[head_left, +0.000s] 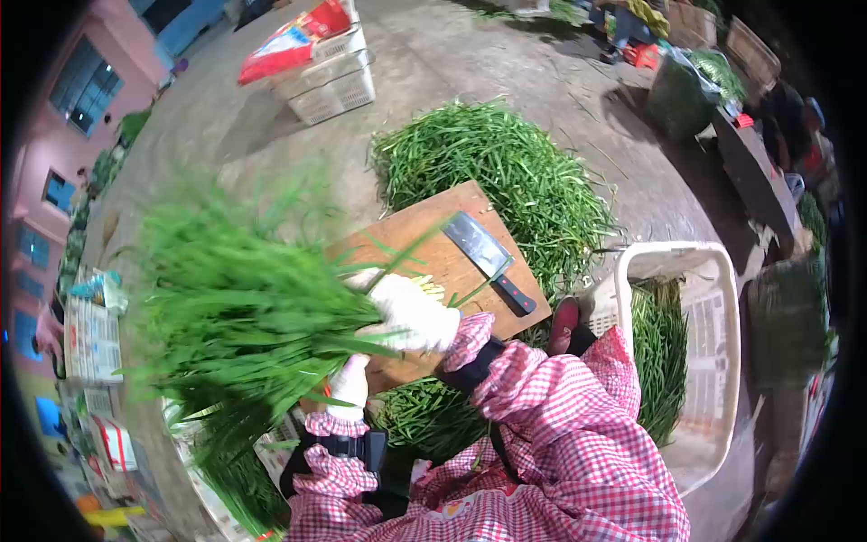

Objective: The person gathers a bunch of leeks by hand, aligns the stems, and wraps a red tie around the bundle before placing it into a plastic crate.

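A big bunch of long leafy greens fans out to the left, its leaf tips blurred. My right hand, in a white glove, closes around the stem end of that bunch. From below, my left hand, also gloved, holds the same bunch; leaves cover part of its fingers. Beneath my hands lies a wooden cutting board with pale stem pieces near the right hand. A cleaver with a black handle rests flat on the board's right side, apart from both hands.
Beyond the board is a heap of cut greens. A white plastic crate holding greens stands at right, another crate at lower left. Farther off, stacked crates carry a red bag. People sit at upper right.
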The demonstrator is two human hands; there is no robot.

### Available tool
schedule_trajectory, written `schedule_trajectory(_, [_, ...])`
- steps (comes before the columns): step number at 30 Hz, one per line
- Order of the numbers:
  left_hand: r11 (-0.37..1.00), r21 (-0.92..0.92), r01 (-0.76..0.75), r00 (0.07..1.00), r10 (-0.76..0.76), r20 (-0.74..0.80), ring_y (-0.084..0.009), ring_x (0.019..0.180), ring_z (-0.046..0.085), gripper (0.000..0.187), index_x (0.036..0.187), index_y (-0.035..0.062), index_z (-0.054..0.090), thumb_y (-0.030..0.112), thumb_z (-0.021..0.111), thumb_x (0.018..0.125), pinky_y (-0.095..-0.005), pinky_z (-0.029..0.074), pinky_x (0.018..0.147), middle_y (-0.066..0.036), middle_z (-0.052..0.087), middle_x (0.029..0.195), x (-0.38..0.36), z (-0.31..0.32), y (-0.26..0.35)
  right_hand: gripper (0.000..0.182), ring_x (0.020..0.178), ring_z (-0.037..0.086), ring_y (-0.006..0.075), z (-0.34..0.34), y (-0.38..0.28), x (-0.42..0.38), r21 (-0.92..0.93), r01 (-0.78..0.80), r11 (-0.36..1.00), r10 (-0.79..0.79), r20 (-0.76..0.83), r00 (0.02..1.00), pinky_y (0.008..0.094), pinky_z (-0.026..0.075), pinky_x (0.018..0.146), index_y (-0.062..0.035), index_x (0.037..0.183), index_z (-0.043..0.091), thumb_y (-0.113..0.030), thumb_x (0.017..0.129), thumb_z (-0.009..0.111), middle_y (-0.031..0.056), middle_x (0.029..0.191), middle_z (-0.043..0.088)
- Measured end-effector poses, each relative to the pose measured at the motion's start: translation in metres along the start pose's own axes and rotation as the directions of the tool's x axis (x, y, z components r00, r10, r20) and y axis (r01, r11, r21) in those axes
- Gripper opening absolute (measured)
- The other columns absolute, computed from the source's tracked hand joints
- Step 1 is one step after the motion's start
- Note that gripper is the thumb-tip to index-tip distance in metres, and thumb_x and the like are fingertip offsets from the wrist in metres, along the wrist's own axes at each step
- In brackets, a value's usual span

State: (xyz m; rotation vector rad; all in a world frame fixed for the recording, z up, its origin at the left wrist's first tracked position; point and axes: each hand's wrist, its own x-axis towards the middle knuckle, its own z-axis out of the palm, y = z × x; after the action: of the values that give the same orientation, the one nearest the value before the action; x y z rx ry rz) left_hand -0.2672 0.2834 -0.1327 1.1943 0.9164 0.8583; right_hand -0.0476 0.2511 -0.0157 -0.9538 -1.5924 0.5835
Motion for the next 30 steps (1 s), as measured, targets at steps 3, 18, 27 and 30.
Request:
schedule_trajectory(3, [0.81,-0.578,0.095,0.986,-0.155,-0.055,-0.0225,0.12,0.047,0.046,0.122,0.0024,0.051,0.007,0.058,0.077,-0.0407,0.036,0.104,-0.007,0.051,0.127,-0.01,-0.014,0.008,0.073,0.102,0.053,0.0383,0.032,-0.019,0.012,-0.314,0.112,0.943,-0.129,-0.032,0.991,0.0432,0.043,0.091,0.0001,0.129,0.044,-0.021,0.065,0.072,0.0197,0.106,0.056])
schedule_trajectory(18, [0.815,-0.534,-0.224,0.964,0.105,-0.243,-0.0206,0.1,0.06,0.041,0.115,0.0043,0.059,0.032,0.057,0.084,-0.0392,0.049,0.085,-0.006,0.063,0.112,-0.066,-0.029,0.079,0.052,0.12,0.043,0.0373,-0.021,0.122,-0.12,-0.698,-0.286,0.657,0.287,-0.119,0.95,0.047,0.034,0.1,-0.0082,0.121,0.052,-0.037,0.079,0.061,0.0164,0.125,0.051])
schedule_trajectory(27, [0.601,-0.799,0.003,0.993,-0.096,-0.069,-0.0294,0.12,0.047,0.06,0.126,0.0069,0.051,0.034,0.067,0.075,-0.0503,0.04,0.101,-0.012,0.052,0.131,-0.04,-0.004,0.014,0.034,0.096,0.062,0.0304,0.08,-0.017,-0.241,-0.14,-0.435,0.89,0.369,0.78,0.504,0.0363,0.05,0.084,-0.011,0.111,0.062,-0.031,0.084,0.059,0.0123,0.105,0.064])
schedule_trajectory(30, [0.423,-0.9,0.101,0.942,-0.332,-0.051,-0.0305,0.116,0.049,0.057,0.121,0.0,0.05,0.031,0.064,0.075,-0.049,0.042,0.098,-0.015,0.054,0.122,-0.026,-0.01,-0.037,0.029,0.087,0.065,0.0245,0.079,-0.013,-0.23,0.079,-0.68,0.729,0.664,0.161,0.73,0.0319,0.051,0.079,-0.0083,0.111,0.063,-0.025,0.087,0.061,0.0122,0.095,0.068])
